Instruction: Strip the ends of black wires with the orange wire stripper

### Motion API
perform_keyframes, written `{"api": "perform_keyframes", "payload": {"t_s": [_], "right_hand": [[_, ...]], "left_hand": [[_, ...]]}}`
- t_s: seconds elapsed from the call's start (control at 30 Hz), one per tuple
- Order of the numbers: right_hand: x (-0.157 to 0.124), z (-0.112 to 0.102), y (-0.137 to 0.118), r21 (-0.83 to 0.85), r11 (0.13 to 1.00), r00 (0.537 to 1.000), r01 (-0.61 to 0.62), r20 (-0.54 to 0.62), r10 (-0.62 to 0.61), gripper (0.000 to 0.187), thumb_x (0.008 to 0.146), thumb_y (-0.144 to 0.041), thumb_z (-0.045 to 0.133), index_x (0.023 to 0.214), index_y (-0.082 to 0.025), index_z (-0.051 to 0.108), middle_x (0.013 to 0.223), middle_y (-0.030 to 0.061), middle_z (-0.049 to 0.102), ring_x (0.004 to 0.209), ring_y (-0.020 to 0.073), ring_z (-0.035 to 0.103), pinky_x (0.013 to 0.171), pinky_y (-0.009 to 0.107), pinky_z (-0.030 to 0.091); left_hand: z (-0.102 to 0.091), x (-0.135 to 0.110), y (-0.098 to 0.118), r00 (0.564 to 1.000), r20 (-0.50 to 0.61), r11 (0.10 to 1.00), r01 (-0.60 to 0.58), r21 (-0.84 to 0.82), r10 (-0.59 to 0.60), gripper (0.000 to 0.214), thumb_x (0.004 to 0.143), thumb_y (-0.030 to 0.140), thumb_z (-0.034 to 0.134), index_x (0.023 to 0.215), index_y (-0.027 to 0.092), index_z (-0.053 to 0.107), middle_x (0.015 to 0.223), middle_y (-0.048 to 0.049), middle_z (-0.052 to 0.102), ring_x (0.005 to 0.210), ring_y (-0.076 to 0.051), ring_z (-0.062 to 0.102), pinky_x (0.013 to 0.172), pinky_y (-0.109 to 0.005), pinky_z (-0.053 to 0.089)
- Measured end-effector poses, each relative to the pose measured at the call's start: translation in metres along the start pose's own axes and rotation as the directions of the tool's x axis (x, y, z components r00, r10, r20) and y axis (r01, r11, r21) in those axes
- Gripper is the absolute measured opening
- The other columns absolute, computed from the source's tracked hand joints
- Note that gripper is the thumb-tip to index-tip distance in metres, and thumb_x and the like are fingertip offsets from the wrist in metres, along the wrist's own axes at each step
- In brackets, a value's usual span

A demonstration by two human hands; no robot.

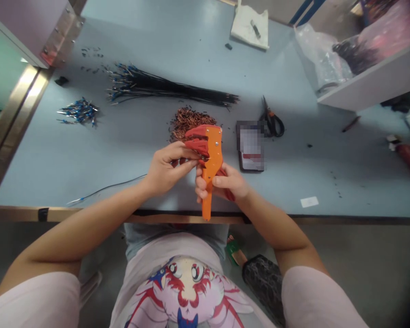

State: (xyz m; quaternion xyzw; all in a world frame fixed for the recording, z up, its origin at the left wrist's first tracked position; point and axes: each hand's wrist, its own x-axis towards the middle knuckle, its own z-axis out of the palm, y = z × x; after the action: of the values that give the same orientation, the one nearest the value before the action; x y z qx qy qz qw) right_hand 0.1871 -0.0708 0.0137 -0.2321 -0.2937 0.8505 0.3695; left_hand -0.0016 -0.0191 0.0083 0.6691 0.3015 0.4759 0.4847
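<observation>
My right hand (227, 182) is wrapped round the handles of an orange and red wire stripper (214, 146), which stands with its jaws away from me. At the jaws, my left hand (167, 167) pinches a thin black wire (114, 184). That wire trails out to the left past my wrist and has a blue and silver terminal on its far end. Whether its near end sits between the jaws is hidden by my fingers. Just beyond the tool lies a pile of copper-coloured scraps (187, 119).
A bundle of black wires (177, 89) stretches across the bench (123, 146). Blue terminals (80, 111) lie at left. To the right are a phone (252, 148) and black-handled scissors (273, 120). A white cloth (249, 27) and a shelf with plastic bags (328, 54) are further back.
</observation>
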Motion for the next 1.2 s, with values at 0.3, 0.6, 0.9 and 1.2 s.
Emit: {"api": "perform_keyframes", "payload": {"t_s": [0.3,0.6,0.9,1.2], "right_hand": [[0.0002,-0.0007,0.0015,-0.01,1.0,0.999,-0.005,0.032,0.005,0.038,0.081,-0.036,0.082,0.103,-0.014,0.06,0.08,-0.0002,0.067,0.066,0.0127,0.068,0.068,0.035,0.063],[0.0015,-0.0006,0.0014,-0.059,0.997,0.998,-0.046,0.027,0.048,0.038,0.081,-0.042,0.08,0.093,-0.018,0.054,0.066,-0.0057,0.059,0.051,0.0088,0.057,0.053,0.027,0.058],[0.001,0.001,0.0006,-0.093,0.994,0.998,-0.05,0.024,0.053,0.04,0.081,-0.044,0.08,0.092,-0.018,0.052,0.065,-0.0064,0.058,0.05,0.0084,0.056,0.053,0.028,0.058],[0.0027,0.0049,0.0009,-0.137,0.989,0.998,-0.059,-0.036,0.055,0.043,0.081,-0.05,0.079,0.086,-0.02,0.048,0.058,-0.0093,0.052,0.043,0.007,0.048,0.045,0.024,0.053]], "left_hand": [[-0.0009,-0.0007,-0.0007,0.999,0.039,1.0,0.021,-0.004,-0.021,0.008,0.085,0.025,0.072,0.088,0.025,0.08,0.095,-0.0053,0.075,0.079,-0.018,0.066,0.065,-0.029,0.051],[-0.0013,-0.0006,-0.0017,0.997,0.059,0.999,0.038,0.012,-0.039,0.008,0.085,0.028,0.072,0.087,0.024,0.079,0.094,-0.0059,0.075,0.08,-0.018,0.066,0.066,-0.029,0.052],[-0.0001,-0.0014,-0.004,0.999,0.049,1.0,-0.017,-0.003,0.017,0.012,0.083,0.017,0.07,0.087,0.024,0.079,0.089,-0.0044,0.073,0.075,-0.016,0.064,0.062,-0.028,0.048],[-0.0006,-0.0013,-0.0055,0.999,0.045,0.999,0.008,0.033,-0.009,0.009,0.083,0.023,0.07,0.084,0.024,0.079,0.089,-0.0045,0.073,0.074,-0.016,0.064,0.062,-0.028,0.049]]}}
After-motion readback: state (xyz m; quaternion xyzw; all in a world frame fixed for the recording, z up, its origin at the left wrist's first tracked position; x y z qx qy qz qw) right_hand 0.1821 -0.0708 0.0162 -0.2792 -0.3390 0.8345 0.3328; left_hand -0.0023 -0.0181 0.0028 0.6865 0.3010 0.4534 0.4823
